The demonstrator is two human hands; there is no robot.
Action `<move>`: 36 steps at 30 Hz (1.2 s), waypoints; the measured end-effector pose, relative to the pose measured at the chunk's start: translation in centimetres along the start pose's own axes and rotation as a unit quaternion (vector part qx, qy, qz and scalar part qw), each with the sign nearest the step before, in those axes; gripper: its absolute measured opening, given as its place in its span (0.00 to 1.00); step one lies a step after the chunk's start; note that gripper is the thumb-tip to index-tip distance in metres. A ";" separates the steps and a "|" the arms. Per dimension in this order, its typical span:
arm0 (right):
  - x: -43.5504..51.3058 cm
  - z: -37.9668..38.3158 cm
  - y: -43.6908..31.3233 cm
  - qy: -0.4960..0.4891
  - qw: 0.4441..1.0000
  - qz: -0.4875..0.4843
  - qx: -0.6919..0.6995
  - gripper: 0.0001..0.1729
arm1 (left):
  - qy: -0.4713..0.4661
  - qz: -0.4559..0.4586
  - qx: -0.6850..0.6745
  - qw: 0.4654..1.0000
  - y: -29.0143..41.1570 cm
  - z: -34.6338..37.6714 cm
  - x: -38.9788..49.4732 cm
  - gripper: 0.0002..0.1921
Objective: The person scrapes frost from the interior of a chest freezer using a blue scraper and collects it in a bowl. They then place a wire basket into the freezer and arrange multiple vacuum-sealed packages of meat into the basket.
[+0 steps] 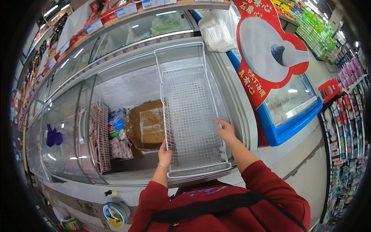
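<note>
A white wire freezer basket (pixel 191 121) with nothing in it sits at the right end of an open chest freezer (pixel 249 127). My left hand (pixel 165 158) grips its left side near the front, with the fingertips partly hidden by the wires. On the basket's right side, my right hand (pixel 226 132) is closed around the rim. Left of the basket, a stained brown cardboard sheet (pixel 150 124) lies on the frosty freezer floor. Bagged frozen goods (pixel 118 130) lie beside it, next to another wire basket (pixel 103 139) holding packed meat.
Sliding glass lids (pixel 61 136) cover the freezer's left part, with purple gloves (pixel 54 135) on top. A blue-edged freezer (pixel 289 127) with a red sign (pixel 255 84) stands at right. White plastic bags (pixel 218 30) hang at the back corner. A bucket (pixel 116 214) stands on the floor.
</note>
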State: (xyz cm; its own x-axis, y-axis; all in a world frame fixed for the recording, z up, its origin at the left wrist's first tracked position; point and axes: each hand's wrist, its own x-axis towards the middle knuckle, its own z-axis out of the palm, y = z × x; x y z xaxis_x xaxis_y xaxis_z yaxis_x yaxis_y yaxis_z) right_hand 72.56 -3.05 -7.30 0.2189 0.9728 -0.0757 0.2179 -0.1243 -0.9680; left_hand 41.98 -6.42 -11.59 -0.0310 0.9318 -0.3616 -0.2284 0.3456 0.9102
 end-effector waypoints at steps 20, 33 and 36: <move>-7.9 0.7 2.3 -0.294 0.802 0.118 -0.506 0.19 | 0.020 -0.097 0.174 0.980 -8.5 3.5 4.8 0.34; -5.9 0.8 0.4 -0.153 0.832 0.005 -0.533 0.30 | 0.147 -0.098 0.138 0.975 -11.5 1.1 7.3 0.19; -5.3 1.0 -0.1 -0.123 0.858 0.091 -0.491 0.34 | 0.124 -0.099 0.061 0.985 -7.0 1.8 5.7 0.17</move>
State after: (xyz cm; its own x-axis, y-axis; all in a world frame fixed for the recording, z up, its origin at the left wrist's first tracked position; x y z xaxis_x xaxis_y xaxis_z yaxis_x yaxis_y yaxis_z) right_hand 70.42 -7.97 -7.10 0.1533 0.9170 -0.3682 0.9237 -0.2654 -0.2764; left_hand 45.16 -3.31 -19.65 -0.2386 0.7936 -0.5597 -0.1367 0.5432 0.8284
